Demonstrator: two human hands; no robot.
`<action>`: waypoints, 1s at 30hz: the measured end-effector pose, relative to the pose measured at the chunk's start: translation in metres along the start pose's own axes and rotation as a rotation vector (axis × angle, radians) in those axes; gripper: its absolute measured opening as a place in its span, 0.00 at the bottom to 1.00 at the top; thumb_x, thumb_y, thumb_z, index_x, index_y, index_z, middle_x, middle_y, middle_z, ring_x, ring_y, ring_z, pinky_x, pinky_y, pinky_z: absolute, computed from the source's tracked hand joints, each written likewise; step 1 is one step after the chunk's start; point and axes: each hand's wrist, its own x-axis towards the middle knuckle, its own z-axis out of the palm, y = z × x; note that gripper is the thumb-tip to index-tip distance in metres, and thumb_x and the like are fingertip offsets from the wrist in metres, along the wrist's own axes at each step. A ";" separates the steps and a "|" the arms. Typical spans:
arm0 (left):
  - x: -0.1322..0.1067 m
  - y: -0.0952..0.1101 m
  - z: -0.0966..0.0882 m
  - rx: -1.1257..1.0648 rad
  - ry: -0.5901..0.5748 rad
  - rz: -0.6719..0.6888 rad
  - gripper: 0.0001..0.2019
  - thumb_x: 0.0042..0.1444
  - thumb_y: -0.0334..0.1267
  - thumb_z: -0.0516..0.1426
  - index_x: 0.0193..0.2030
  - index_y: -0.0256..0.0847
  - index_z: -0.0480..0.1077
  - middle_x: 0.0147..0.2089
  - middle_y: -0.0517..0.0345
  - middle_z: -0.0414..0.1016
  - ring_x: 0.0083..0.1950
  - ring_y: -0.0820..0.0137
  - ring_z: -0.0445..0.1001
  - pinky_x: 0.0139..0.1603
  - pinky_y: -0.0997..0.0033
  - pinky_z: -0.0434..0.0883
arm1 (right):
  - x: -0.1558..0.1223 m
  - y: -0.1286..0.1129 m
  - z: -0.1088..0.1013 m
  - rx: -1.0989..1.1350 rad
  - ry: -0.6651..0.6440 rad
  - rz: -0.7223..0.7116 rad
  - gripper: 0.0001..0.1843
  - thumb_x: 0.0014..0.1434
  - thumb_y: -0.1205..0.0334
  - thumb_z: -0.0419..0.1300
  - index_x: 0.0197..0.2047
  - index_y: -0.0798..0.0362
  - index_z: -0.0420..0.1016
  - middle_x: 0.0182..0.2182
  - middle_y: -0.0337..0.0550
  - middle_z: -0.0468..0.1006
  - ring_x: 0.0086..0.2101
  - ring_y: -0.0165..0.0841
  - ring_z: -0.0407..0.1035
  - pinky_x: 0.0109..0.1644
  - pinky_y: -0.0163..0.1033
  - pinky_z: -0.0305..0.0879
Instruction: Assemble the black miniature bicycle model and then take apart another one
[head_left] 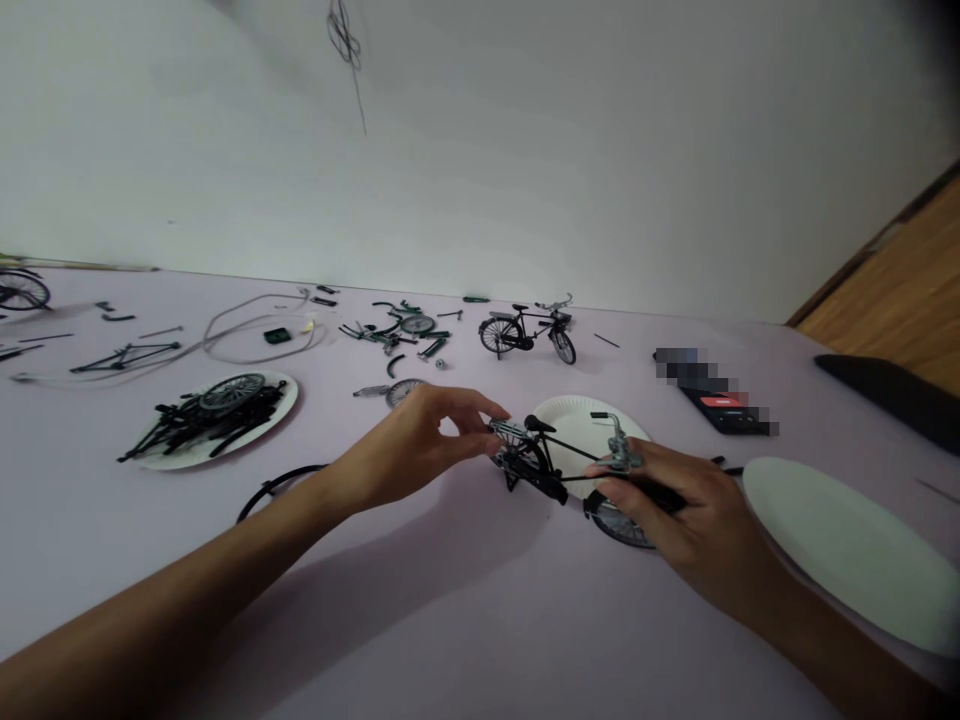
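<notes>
Left hand (405, 450) pinched the model bicycle (544, 465) at its rear, right hand (697, 510) clenched its front; paper plate (847, 550) lay just rightward on lilac table (420, 620).

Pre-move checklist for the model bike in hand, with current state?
1. Left hand on the model bicycle: ok, fingertips at the rear rack.
2. Right hand on the front of the frame: ok, fingers wrapped around it.
3. Saddle: ok, in place on the seat post.
4. Silver handlebar: ok, attached and clear of the fingers.
5. Front wheel seated in the fork: cannot tell, right hand hides the join.
6. Second model bicycle available for comparison: ok, standing on both wheels farther along the table.
</notes>
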 end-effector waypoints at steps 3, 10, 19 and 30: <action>0.001 0.000 -0.001 0.032 0.021 0.007 0.10 0.60 0.45 0.61 0.46 0.50 0.78 0.35 0.63 0.79 0.36 0.71 0.73 0.37 0.71 0.65 | 0.000 0.001 0.000 -0.007 -0.002 0.002 0.08 0.64 0.61 0.60 0.34 0.49 0.77 0.32 0.40 0.79 0.36 0.34 0.75 0.34 0.34 0.68; 0.000 0.001 -0.001 0.052 0.024 0.016 0.09 0.60 0.46 0.61 0.44 0.50 0.78 0.36 0.63 0.78 0.36 0.71 0.70 0.36 0.70 0.63 | 0.001 0.001 0.000 -0.005 -0.003 0.024 0.08 0.65 0.60 0.59 0.35 0.49 0.78 0.34 0.40 0.80 0.37 0.34 0.76 0.36 0.34 0.69; 0.001 0.000 0.002 -0.294 -0.061 -0.023 0.06 0.59 0.39 0.63 0.40 0.40 0.76 0.42 0.57 0.80 0.46 0.67 0.75 0.51 0.63 0.64 | 0.001 0.000 0.001 0.018 0.064 -0.001 0.05 0.63 0.62 0.61 0.37 0.48 0.80 0.37 0.40 0.82 0.37 0.34 0.77 0.36 0.33 0.70; 0.000 0.003 0.010 -0.671 -0.130 -0.036 0.06 0.61 0.35 0.60 0.44 0.38 0.73 0.44 0.51 0.78 0.47 0.66 0.76 0.54 0.61 0.72 | -0.002 0.001 -0.005 0.034 0.116 -0.023 0.07 0.63 0.61 0.60 0.34 0.48 0.79 0.35 0.42 0.81 0.39 0.38 0.77 0.36 0.37 0.71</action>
